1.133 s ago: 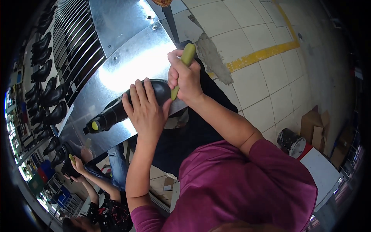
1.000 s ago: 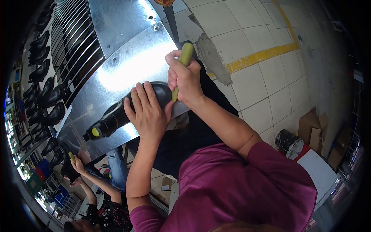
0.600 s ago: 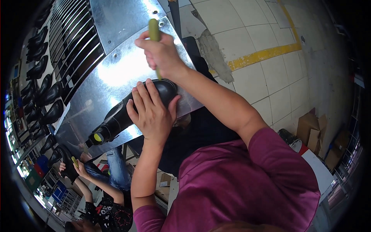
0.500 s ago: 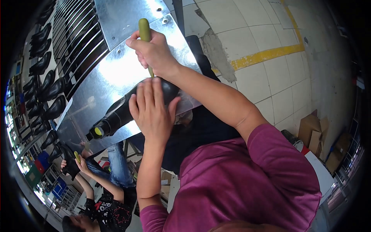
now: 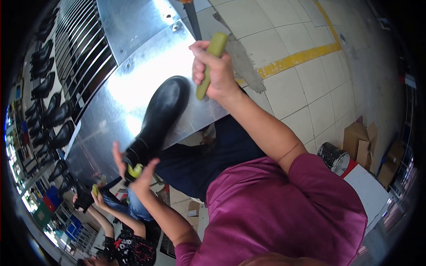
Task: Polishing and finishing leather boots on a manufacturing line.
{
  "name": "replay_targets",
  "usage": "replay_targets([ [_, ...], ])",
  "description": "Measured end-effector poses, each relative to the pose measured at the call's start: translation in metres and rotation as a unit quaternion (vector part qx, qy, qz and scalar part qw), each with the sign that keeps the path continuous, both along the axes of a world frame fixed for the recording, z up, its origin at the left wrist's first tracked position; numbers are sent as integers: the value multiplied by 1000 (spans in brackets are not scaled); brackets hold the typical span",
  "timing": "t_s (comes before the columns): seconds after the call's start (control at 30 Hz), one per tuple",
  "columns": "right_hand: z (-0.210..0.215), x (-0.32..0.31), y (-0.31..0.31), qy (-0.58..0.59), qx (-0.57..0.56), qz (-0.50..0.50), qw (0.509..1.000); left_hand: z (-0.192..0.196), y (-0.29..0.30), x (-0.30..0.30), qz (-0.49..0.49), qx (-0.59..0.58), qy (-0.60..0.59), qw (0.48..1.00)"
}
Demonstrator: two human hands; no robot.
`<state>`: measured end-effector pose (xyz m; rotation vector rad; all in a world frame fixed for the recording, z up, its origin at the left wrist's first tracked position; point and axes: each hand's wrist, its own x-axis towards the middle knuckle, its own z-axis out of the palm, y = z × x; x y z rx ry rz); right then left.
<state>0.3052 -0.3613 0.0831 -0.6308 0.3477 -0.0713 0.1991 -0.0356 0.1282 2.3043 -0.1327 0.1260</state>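
A black shoe (image 5: 166, 103) lies at a slant on a shiny metal tabletop (image 5: 144, 75), its rounded toe pointing away and its other end towards me. Yellow-green material (image 5: 134, 170) shows in that nearer end. My left hand (image 5: 141, 178) is open there, fingers and thumb spread to either side of the end; whether they touch it I cannot tell. My right hand (image 5: 213, 68) is closed around an olive-green, flat stick-like tool (image 5: 217, 44), held upright just right of the toe, apart from the shoe.
Rows of black shoes (image 5: 44, 84) stand along the far left, beyond a rack of metal bars (image 5: 86, 31). At the lower left a co-worker's hands (image 5: 98, 198) hold a black shoe and a similar green tool. A bucket (image 5: 333, 158) and cardboard box (image 5: 356, 137) stand at right.
My left hand has slid from the shoe's upper to its near end and spread. My right hand has lifted the green tool off the shoe, rightward. The shoe has swung more lengthwise.
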Motion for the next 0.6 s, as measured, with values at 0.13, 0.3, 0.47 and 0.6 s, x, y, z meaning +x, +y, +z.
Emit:
replay_targets([
  [0.13, 1, 7, 16, 5, -4, -8, 1000, -27, -42, -21, -11, -243, 91, 966],
  [0.3, 5, 11, 39, 3, -45, -44, 998, -18, -37, -29, 32, -302, 142, 942],
  [0.47, 13, 39, 16, 46, -88, 22, 995, -19, -18, 2, -74, -184, 183, 963],
  [0.6, 14, 77, 11, 58, -115, 171, 977, -15, 2, 22, -164, -98, 134, 972],
])
